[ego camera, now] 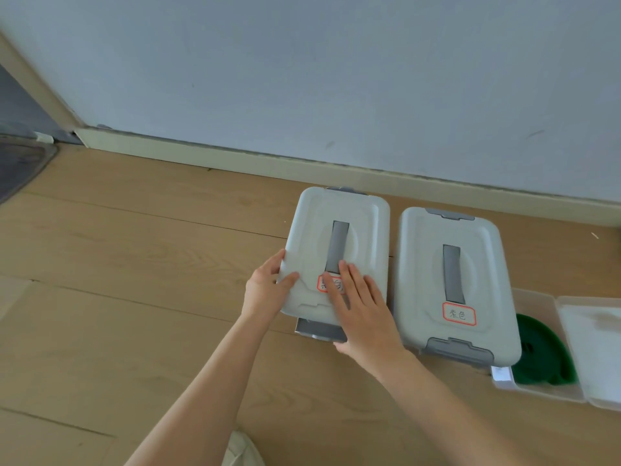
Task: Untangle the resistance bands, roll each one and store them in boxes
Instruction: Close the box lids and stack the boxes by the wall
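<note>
Head view: left box [336, 230] lid lengthwise toward wall.

We see a pale blue-grey wall [302, 68] meeting a cream skirting board [235, 159] above a light wooden plank floor [117, 264]. At far left, a dark grey mat [20, 166] lies beside a cream door frame [37, 85]. Soft, even light falls across everything.

Both forearms are bare — no sleeves, watch or rings on the left hand [268, 290] or right hand [361, 311]; pale beige clothing [243, 449] shows below.
</note>
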The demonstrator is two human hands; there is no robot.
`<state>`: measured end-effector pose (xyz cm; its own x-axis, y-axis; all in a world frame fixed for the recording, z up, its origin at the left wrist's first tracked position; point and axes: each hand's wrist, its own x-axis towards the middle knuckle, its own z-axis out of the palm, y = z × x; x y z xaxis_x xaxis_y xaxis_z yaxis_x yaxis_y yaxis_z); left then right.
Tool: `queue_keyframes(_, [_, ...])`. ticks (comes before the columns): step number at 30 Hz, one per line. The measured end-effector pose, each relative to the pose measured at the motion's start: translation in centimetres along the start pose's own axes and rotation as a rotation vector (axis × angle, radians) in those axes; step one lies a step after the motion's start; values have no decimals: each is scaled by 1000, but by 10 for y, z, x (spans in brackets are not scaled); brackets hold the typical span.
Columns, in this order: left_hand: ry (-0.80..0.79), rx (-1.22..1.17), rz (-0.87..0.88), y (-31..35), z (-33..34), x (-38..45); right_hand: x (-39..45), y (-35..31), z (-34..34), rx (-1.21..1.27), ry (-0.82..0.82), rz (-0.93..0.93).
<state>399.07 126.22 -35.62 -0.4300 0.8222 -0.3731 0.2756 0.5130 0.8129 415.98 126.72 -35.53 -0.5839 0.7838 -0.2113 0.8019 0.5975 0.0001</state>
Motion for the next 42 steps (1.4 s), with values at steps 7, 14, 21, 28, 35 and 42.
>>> queue_keyframes(7, [-1, -16, -1, -2, 0, 1, 8, 18, -5, 106, -68, -111])
queue_keyframes(14, [-37, 323, 215, 16, 7, 22, 28, 31, -35, 309, 2, -52])
queue_keyframes(21, [-38, 535, 355, 9, 28, 40, 174, 104, -60, 466, -55, 216])
queue_keyframes(28, [48, 543, 395, 3, 35, 41, 195, 108, -31, 782, 140, 381])
queue_keyframes(35, [-117, 531, 314, 11, 26, 36, 166, 90, -31, 678, 311, 409])
queue_keyframes(42, [-195, 401, 171, 21, 18, 28, 84, 46, -14, 648, 225, 497])
